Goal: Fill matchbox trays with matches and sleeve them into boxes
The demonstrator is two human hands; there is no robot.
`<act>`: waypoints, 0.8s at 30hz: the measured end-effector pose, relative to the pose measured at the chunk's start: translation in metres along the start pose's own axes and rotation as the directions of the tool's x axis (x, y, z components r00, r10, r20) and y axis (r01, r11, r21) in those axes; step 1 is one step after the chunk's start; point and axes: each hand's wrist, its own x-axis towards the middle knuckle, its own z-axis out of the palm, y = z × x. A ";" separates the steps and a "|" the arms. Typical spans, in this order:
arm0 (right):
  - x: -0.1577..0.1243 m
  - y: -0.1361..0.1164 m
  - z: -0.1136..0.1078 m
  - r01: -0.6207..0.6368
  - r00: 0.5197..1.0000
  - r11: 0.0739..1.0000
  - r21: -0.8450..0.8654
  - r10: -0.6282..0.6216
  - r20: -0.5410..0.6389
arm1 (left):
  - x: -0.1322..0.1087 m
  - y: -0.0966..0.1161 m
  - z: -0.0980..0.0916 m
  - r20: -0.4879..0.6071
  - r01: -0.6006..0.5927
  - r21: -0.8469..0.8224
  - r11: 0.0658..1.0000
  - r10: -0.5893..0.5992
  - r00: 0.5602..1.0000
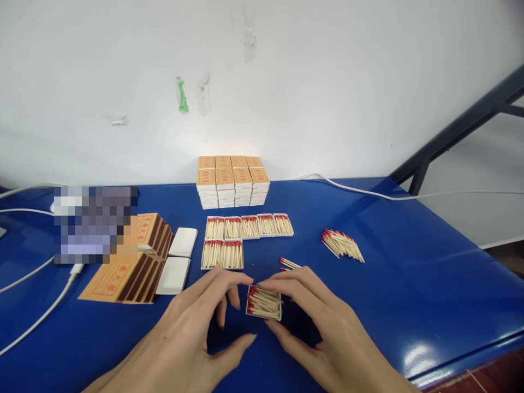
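My right hand (327,314) had match tray (264,303) in its fingers, lower centre of frame; left hand (194,316), fingers parted, sat just beside it. Match pile (343,245) lay right of centre.

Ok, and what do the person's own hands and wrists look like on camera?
Both the left hand and the right hand are bare: no gloves, rings, watch or bracelet show, and no sleeves come into view. A small dark spot marks the left one. No cables are attached to either.
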 end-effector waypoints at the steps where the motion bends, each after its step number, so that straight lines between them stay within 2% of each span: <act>1: 0.000 0.001 -0.001 -0.005 1.000 1.000 0.022 0.005 0.014 | 0.001 0.000 -0.001 -0.004 -0.016 0.002 1.000 0.016 1.000; 5: 0.001 0.003 -0.001 -0.010 1.000 0.997 0.076 0.009 0.011 | 0.002 -0.001 -0.001 -0.056 -0.127 0.024 0.992 0.128 0.990; 8: 0.000 0.005 0.001 0.017 0.999 0.999 0.048 -0.015 -0.047 | 0.001 -0.001 -0.002 -0.128 -0.229 0.036 0.973 0.232 0.964; 11: -0.002 0.007 0.004 0.042 0.993 0.999 0.027 -0.038 -0.112 | 0.000 0.002 -0.004 -0.129 -0.294 0.022 0.955 0.294 0.947; 17: -0.008 0.006 0.008 0.061 0.984 0.998 -0.012 -0.062 -0.168 | 0.000 0.004 -0.006 -0.038 -0.320 -0.017 0.947 0.319 0.947; 24: -0.012 0.003 0.013 0.116 0.976 0.982 -0.149 -0.141 -0.166 | -0.003 -0.001 -0.002 -0.158 -0.321 0.020 0.947 0.320 0.934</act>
